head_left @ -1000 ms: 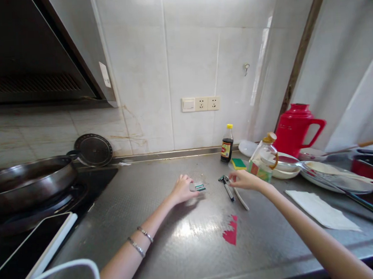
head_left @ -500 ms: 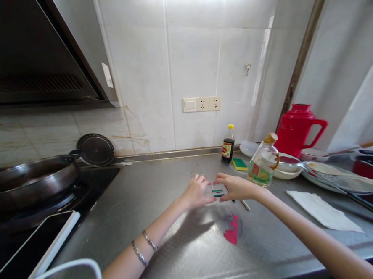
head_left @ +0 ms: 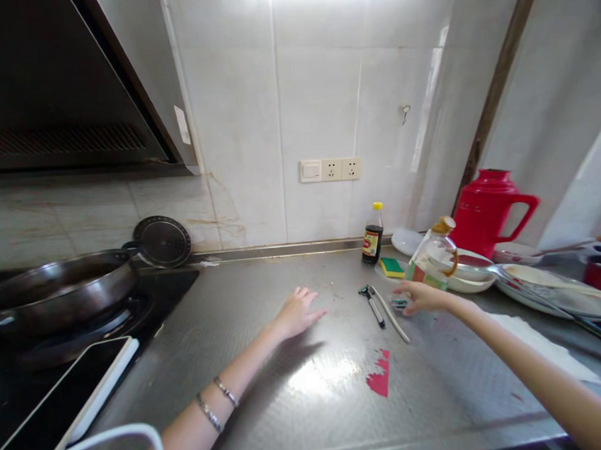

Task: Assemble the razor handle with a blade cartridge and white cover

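Observation:
My left hand [head_left: 296,313] is over the steel counter, fingers spread, holding nothing. My right hand [head_left: 421,296] has its fingers and thumb around a small clear plastic piece with dark green stripes [head_left: 400,304], whose kind I cannot make out. Just left of that hand lie a black-and-silver tool like a razor or peeler [head_left: 373,307] and a thin, pale curved stick [head_left: 391,316]. Nearer to me on the counter is a torn pink-red scrap [head_left: 379,375]. Behind the right hand stands a clear oil bottle [head_left: 432,261], partly covered by it.
At the back are a dark sauce bottle [head_left: 372,236] and a green-yellow sponge [head_left: 392,267]. To the right are a red jug [head_left: 486,213], stacked dishes [head_left: 559,297] and a white paper sheet [head_left: 547,346]. On the left, a pan [head_left: 75,286] and a phone-like device [head_left: 61,402] with a white cable.
My hands have parted. The right hand has carried the clear green-striped piece to the right, while the left has let go and drawn left. The black-and-silver tool and pale stick are now uncovered.

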`<state>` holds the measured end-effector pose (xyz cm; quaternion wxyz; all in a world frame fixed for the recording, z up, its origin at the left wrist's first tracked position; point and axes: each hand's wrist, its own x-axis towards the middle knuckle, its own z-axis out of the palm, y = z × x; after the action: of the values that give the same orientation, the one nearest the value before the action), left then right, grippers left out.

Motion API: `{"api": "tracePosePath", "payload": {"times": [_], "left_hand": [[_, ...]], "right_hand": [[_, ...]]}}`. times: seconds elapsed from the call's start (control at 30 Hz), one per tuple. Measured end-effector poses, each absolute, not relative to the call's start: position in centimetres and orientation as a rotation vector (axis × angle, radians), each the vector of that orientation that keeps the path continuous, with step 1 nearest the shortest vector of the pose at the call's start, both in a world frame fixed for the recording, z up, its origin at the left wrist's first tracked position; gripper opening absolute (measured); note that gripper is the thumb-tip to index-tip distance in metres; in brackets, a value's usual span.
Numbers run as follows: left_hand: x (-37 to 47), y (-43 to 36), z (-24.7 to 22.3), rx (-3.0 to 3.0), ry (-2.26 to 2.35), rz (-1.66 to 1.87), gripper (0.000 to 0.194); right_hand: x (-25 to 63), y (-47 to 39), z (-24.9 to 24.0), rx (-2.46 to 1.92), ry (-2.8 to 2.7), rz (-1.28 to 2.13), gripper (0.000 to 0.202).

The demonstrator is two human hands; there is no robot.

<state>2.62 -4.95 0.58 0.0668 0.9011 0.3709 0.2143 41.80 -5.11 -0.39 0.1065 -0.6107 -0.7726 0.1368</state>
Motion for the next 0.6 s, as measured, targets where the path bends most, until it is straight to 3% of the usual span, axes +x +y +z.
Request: {"api": "tracePosePath", "payload": {"times": [0.6], "left_hand": [[0.2,-4.1,-0.3,2.668,1.248,0.59,0.042]], "right_hand": [[41.3,-4.9,-0.5,-1.841,-2.28,0.574,0.052]]}}
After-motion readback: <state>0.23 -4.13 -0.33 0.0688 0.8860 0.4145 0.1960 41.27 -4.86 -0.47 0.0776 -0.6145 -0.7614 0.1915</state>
